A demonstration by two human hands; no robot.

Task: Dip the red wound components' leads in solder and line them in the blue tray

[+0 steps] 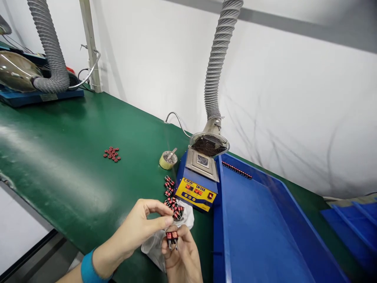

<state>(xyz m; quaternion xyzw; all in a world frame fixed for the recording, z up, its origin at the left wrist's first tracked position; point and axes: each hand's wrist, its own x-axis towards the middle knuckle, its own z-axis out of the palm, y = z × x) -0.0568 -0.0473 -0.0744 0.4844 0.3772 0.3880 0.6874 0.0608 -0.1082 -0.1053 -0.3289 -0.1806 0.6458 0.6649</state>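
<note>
My right hand pinches a small coil component with red windings, a dark body and pale leads or tabs hanging below. Just above it is my left hand, a blue band on its wrist. Its thumb and index finger are nearly pressed together, and whatever may be between them is too small to make out. Beyond the fingertips, a pile of similar red-and-black coils lies partly on a crumpled clear plastic bag. That bag also runs beneath my hands, which hide part of it.
A blue solder pot with a lit display stands under a fume hood. At its left is a small round tub. On the right, a large blue tray holds a row of coils. Small red rings lie left.
</note>
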